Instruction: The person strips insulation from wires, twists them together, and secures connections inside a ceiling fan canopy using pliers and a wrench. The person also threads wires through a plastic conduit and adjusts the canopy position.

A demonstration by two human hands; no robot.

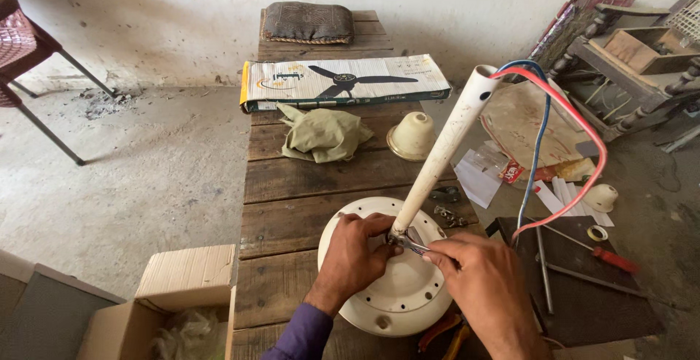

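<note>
Cream-coloured fan motor [397, 294] is lying near the front edge of the wooden bench [292, 185], with a pale rod [445, 148] rising tilted from its middle. Left hand [354, 254] is gripping the rod's base, fingers curled around it. Right hand [481, 276] is pinching a small metal spanner [412, 243] against the same joint. Red and blue wires [569, 134] are hanging from the rod's top. Farther back, a crumpled cloth [321, 134], a cream cup [412, 135] and a long fan box [343, 80] are lying across the bench.
</note>
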